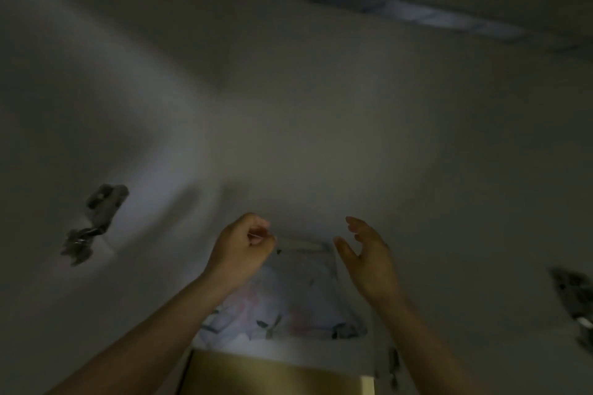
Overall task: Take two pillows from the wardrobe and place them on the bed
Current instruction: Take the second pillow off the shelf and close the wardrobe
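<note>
Wardrobe [288,106] interior dim, blurred: your left hand [244,247] is curled into a fist, your right hand [365,256] open with fingers [353,223] spread, both raised just above the floral-print pillow [288,301] between your forearms.

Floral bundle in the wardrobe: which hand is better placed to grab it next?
Likely the right hand: it is open, fingers spread, beside the upper right edge of the floral bundle. The left hand has curled fingers; blur hides whether it pinches anything.
</note>
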The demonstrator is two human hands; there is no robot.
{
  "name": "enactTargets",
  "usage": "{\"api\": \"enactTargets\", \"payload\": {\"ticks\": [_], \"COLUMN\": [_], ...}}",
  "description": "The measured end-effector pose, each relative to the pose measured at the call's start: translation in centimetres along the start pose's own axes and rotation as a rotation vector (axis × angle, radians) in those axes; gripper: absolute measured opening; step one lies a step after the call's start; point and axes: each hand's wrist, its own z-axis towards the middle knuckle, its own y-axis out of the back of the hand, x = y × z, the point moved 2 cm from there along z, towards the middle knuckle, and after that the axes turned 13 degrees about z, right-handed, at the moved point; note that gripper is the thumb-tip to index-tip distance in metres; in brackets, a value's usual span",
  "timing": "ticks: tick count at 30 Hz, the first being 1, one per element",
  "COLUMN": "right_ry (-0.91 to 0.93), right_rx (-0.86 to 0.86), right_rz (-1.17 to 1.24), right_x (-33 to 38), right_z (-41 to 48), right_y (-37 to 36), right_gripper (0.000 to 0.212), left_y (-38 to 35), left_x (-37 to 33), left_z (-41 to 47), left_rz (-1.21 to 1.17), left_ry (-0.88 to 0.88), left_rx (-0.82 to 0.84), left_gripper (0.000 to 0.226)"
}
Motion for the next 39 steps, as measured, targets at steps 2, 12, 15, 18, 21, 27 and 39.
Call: {"api": "enactTargets", "payload": {"ticks": [2,12,15,18,21,27,39], "right_ry": [-0.056,-0.195,-0.222,-0.246,-0.209,-0.208,-0.203], "right_rx": [-0.001,0.124,0.197,0.255,0.274,0.365,0.518], "right_rz": [-0.026,-0.090,-0.094,-0.106,-0.202,-0.361,-0.544], "right_x": [-2.1,-13.0,-16.8,-20.4,-24.9,-34.1,-50.7], "right_z": [0.1,0.0,-0.5,-1.0,-1.2,-0.9,2.9], "right_y": [-0.2,-1.2,-2.2,-3.7,-5.7,-10.2,-20.1], "right_gripper": [0.048,0.052,0.055,0.058,0.069,0.089,0.097], "left_y": [-2.0,-12.4,-15.7,-18.6,-21.5,-27.6,-39.8], "left_x": [1.4,7.5,10.5,13.8,17.2,24.5,40.2], "left_z": [0.9,1.7,1.4,1.0,0.9,1.6,6.4], "left_rz": [0.004,0.136,0.183,0.233,0.293,0.370,0.734], "left_ry": [0.028,0.082,0.106,0.125,0.117,0.151,-0.025], "left_rx": [0.055,0.188,0.198,0.222,0.226,0.230,0.402], "left_gripper": [0.014,0.015,0.020,0.027,0.038,0.062,0.085]}}
